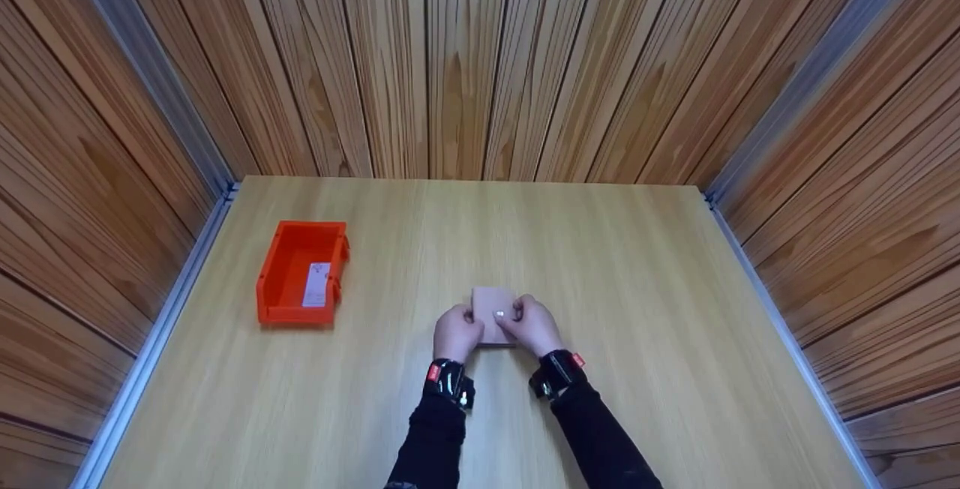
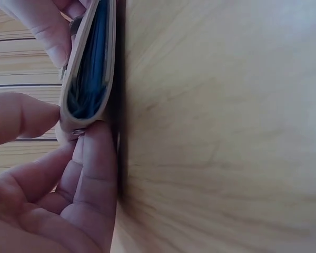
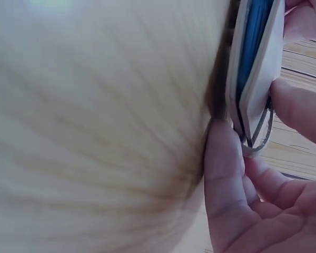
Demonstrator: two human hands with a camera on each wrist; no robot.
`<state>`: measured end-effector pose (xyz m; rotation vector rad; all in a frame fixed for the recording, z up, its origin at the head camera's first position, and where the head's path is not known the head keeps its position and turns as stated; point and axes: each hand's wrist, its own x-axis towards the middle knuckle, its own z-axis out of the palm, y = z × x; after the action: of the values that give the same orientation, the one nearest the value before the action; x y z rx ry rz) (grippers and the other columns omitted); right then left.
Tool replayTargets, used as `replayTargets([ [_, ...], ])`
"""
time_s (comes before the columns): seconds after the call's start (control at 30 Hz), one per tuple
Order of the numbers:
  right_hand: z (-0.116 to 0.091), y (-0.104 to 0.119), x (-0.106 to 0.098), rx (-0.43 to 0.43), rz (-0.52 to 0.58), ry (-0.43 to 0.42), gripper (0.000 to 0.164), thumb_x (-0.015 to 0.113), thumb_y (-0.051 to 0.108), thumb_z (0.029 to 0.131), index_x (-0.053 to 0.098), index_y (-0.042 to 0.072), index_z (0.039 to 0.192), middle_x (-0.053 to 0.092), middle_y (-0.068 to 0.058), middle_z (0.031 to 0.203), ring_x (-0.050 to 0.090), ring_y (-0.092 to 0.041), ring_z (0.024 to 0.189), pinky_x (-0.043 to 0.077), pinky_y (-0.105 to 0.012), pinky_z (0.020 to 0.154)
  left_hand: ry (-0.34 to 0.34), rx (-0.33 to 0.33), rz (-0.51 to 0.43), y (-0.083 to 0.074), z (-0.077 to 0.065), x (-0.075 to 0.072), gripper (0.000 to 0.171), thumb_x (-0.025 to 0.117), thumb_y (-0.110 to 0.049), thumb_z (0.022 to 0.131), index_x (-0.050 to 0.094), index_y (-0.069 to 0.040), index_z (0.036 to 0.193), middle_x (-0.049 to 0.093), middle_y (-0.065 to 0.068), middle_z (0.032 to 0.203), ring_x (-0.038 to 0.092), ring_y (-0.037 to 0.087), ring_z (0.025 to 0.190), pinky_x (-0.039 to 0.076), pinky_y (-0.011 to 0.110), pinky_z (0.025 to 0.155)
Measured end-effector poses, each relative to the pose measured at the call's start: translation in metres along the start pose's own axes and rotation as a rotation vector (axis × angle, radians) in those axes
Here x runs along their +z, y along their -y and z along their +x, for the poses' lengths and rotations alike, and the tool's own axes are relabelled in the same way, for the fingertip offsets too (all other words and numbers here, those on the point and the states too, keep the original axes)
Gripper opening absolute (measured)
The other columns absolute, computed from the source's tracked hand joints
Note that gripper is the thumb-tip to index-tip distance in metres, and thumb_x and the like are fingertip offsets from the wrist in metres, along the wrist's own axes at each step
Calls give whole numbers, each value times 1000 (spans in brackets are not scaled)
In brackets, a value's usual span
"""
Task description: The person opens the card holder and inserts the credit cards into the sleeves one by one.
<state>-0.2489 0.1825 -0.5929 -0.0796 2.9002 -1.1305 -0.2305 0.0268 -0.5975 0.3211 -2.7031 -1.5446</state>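
A small pale pink card wallet (image 1: 491, 300) lies near the middle of the table, between both hands. Blue inner leaves (image 2: 95, 58) show at its end in the left wrist view. My left hand (image 1: 457, 334) holds the rounded spine, thumb at the upper cover and fingers under the edge. On the opposite side, my right hand (image 1: 537, 330) grips the wallet's edge, its thumb on the top cover beside a short strap (image 3: 267, 134). The covers stand slightly apart at that edge in the right wrist view. Part of the right side is hidden by the right hand.
An orange-red open bin (image 1: 294, 315) with a white label (image 1: 316, 284) inside stands on the table (image 1: 637, 271) at the left. Wood-plank walls (image 1: 465, 61) with metal corner rails enclose the back and sides.
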Motion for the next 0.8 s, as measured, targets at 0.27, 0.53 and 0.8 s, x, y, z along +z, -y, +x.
replayTargets([
  [0.27, 0, 3, 2, 37, -23, 12, 38, 75, 28, 87, 60, -3, 103, 61, -9, 86, 58, -25, 80, 49, -41, 75, -15, 34, 41, 0, 0, 1, 5, 64, 0, 75, 67, -3, 78, 59, 3, 72, 55, 21, 69, 45, 37, 64],
  [0.53, 0, 3, 4, 38, -25, -3, 36, 77, 27, 86, 60, -2, 100, 58, -7, 82, 55, -24, 76, 46, -40, 71, -17, 52, 58, 1, 1, 1, 6, 63, 1, 76, 66, -4, 76, 58, 4, 72, 54, 21, 68, 45, 37, 64],
  [0.8, 0, 2, 7, 25, -26, -18, 34, 77, 28, 85, 60, 0, 95, 55, -5, 80, 52, -23, 74, 44, -39, 69, -57, 86, 108, -1, 0, 2, 6, 64, -1, 76, 69, -1, 79, 63, 10, 75, 60, 29, 73, 47, 45, 68],
])
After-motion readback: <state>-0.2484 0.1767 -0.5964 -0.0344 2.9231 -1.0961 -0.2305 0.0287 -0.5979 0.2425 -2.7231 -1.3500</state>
